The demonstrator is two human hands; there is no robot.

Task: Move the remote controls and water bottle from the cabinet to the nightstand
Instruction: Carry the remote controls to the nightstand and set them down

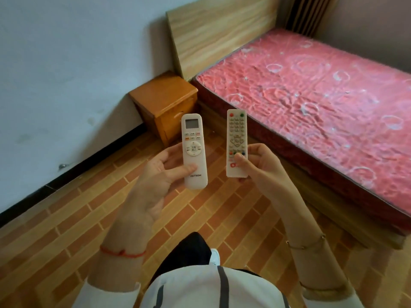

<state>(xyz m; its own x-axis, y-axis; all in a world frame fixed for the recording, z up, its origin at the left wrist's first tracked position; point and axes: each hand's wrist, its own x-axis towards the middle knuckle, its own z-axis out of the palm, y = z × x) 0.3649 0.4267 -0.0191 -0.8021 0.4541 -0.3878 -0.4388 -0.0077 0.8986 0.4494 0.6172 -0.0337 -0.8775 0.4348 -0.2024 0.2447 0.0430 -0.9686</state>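
My left hand [160,174] holds a white air-conditioner remote [194,150] with a small screen at its top, thumb across its lower face. My right hand [260,167] grips a slimmer white TV remote [236,138] with red and green buttons at the top, thumb on its lower buttons. Both remotes are held upright side by side in front of me, above the floor. The orange wooden nightstand [163,94] stands beyond them against the wall, beside the bed's head. No water bottle and no cabinet are in view.
A bed with a pink plastic-wrapped mattress [311,96] and a light wooden headboard [220,32] fills the right side. A white wall [66,74] with a black skirting runs along the left. Brick-patterned flooring [66,230] lies between me and the nightstand.
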